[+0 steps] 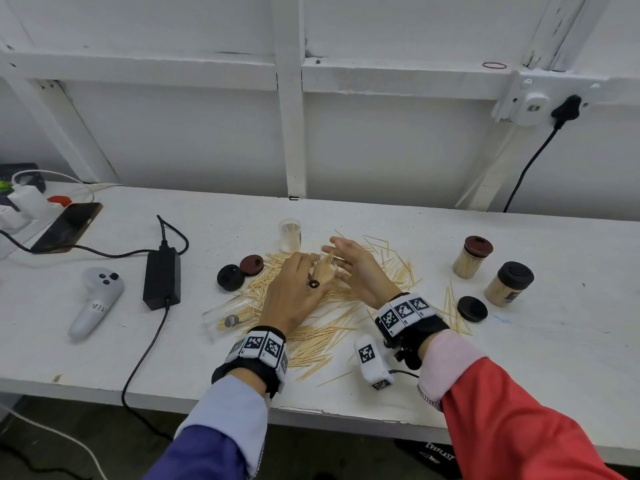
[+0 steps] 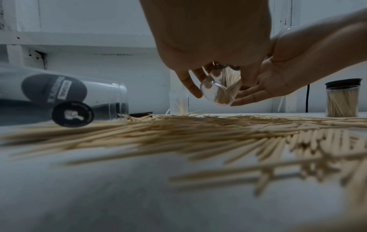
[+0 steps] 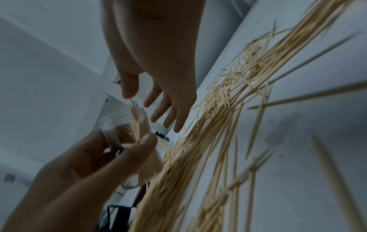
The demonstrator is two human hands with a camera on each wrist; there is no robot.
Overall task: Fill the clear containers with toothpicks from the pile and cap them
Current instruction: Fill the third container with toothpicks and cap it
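My left hand [image 1: 294,289] grips tilted jar [image 2: 220,89], half full of toothpicks [image 3: 139,124]. Right hand [image 1: 360,268] spread beside it. Next: grab more from pile [image 1: 322,334] under hands.

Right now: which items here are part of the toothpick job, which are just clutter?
Job: toothpick pile, held container, upright open container, container on its side, capped containers, loose caps, left hand, right hand.

Clutter: controller, power brick, phone.
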